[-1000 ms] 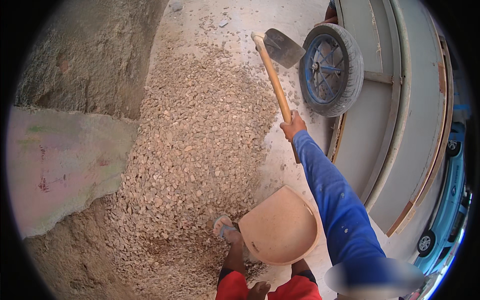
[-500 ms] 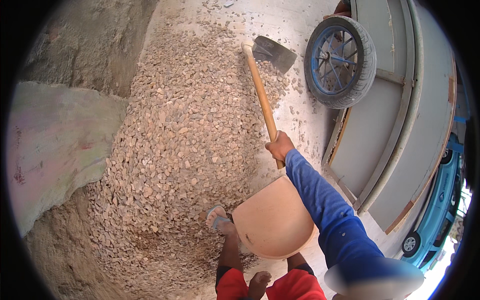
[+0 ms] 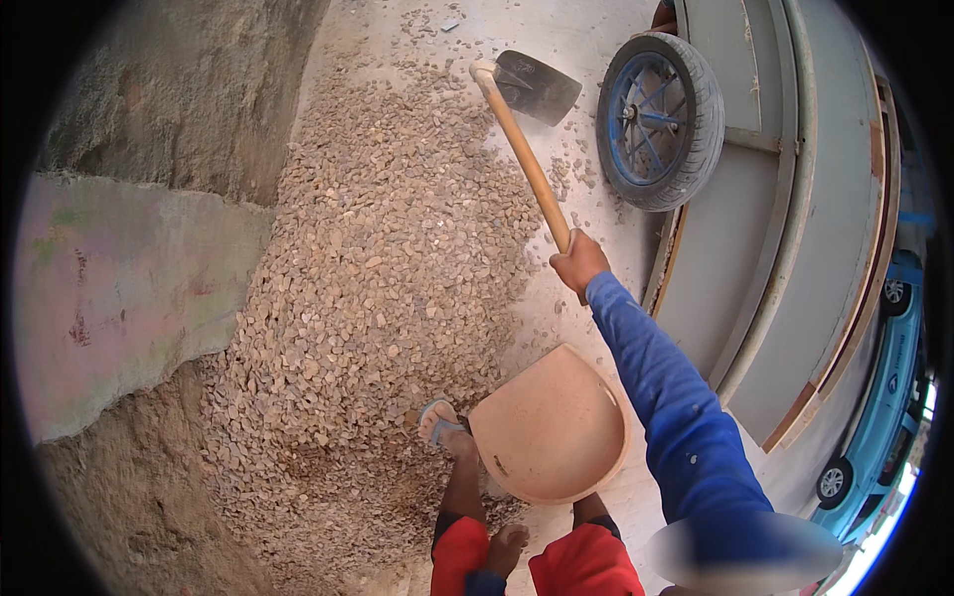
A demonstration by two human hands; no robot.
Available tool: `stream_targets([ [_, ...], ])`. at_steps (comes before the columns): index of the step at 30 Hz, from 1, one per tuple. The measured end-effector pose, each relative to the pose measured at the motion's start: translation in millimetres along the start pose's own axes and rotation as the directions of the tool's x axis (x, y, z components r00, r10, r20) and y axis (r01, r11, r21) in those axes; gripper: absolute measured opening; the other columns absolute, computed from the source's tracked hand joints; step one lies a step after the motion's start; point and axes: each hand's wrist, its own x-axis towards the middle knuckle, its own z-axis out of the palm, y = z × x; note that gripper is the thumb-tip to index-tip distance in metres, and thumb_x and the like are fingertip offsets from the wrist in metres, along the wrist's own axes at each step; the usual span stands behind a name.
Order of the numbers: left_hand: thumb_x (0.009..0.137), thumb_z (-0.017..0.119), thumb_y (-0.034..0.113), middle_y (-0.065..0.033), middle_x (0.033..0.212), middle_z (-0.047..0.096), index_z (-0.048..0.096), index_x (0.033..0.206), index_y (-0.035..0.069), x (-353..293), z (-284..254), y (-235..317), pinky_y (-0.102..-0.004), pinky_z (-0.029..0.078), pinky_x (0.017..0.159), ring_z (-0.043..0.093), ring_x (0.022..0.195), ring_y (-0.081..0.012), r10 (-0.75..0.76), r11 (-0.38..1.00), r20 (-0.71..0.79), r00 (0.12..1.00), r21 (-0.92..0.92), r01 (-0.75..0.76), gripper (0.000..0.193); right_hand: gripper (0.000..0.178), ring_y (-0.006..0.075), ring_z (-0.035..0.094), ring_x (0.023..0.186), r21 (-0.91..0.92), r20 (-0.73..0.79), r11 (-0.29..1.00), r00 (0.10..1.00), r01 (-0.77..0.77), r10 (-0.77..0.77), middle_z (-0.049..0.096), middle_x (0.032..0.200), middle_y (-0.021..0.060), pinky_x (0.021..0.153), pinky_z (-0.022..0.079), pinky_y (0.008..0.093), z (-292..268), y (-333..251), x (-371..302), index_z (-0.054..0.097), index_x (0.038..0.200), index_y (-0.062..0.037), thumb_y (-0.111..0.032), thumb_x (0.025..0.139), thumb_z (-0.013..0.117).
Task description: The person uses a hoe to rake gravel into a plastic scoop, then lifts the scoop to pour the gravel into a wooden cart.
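Note:
My right hand (image 3: 580,263) is wrapped round the lower end of a hoe's wooden handle (image 3: 532,171), with that arm stretched forward. The hoe's wide dark metal blade (image 3: 540,87) is at the far end, past the upper right edge of the gravel pile (image 3: 388,248). A pale orange scoop-shaped pan (image 3: 552,427) sits in front of my legs, its straight edge facing the gravel. My left hand (image 3: 510,549) hangs low between my knees, fingers curled, with no tool showing in it. My sandalled left foot (image 3: 439,424) stands on the gravel beside the pan.
A spoked wheel with a black tyre (image 3: 661,121) and grey panels (image 3: 720,258) stand along the right side. A rough concrete wall (image 3: 179,89) with a painted patch (image 3: 129,288) borders the gravel at left. A blue car (image 3: 879,382) is at far right.
My right hand has moved a little right and forward, carrying the hoe along. The blade has shifted away from the gravel's edge. My left hand has risen slightly, and the whole view has shifted.

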Motion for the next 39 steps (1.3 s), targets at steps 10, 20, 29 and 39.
stream_targets([
  [10, 0.098, 0.055, 0.037, -0.0085, 0.102, 0.068, 0.058, 0.118, 0.003, 26.0, 8.9, 68.2, -0.0298, 0.051, 0.072, 0.065, 0.084, -0.0157, 0.108, 0.968, -0.053, 0.993, -0.222, -0.117, 0.039, 0.045, 0.0286, 0.067, 0.073, 0.296, 0.376, 0.924, 0.919, -0.242, 0.120, 0.064, 0.086, 0.0201, 0.065, 0.055, 0.0399, 87.6, 14.7, -90.2, 0.053, 0.106, 0.0093, -0.017, 0.075, 0.072],
  [20, 0.094, 0.063, 0.027, -0.0077, 0.088, 0.063, 0.052, 0.107, 0.004, 17.8, 69.5, 279.3, -0.0315, 0.054, 0.076, 0.066, 0.081, -0.0201, 0.259, 0.854, 0.235, 0.937, -0.509, -0.109, 0.028, 0.039, 0.0118, 0.057, 0.057, 0.591, 0.641, 0.603, 0.766, -0.536, 0.052, 0.058, 0.076, 0.0047, 0.050, 0.048, 0.0296, -7.7, 46.6, -399.7, 0.051, 0.117, 0.0018, -0.006, 0.082, 0.065],
  [29, 0.084, 0.068, 0.007, -0.0038, 0.076, 0.057, 0.053, 0.101, 0.001, -62.5, 104.0, 176.0, -0.0281, 0.049, 0.054, 0.057, 0.060, -0.0116, 0.222, 0.974, -0.053, 0.974, 0.057, -0.219, 0.023, 0.040, 0.0178, 0.062, 0.068, 0.649, 0.759, 0.043, 0.650, -0.760, 0.032, 0.061, 0.081, 0.0067, 0.070, 0.055, 0.0340, 17.1, 64.0, -308.5, 0.052, 0.100, -0.0051, -0.045, 0.097, 0.053],
  [39, 0.078, 0.067, 0.024, -0.0243, 0.084, 0.067, 0.060, 0.108, -0.002, 60.0, 20.8, 182.3, -0.0441, 0.053, 0.074, 0.068, 0.081, -0.0387, 0.534, 0.779, -0.055, 0.843, 0.419, -0.466, 0.040, 0.035, 0.0155, 0.057, 0.053, 0.927, 0.086, 0.354, 0.990, -0.121, 0.112, 0.056, 0.079, 0.0071, 0.046, 0.051, 0.0298, 37.4, -18.9, -58.4, 0.045, 0.115, -0.0010, -0.011, 0.087, 0.063],
])
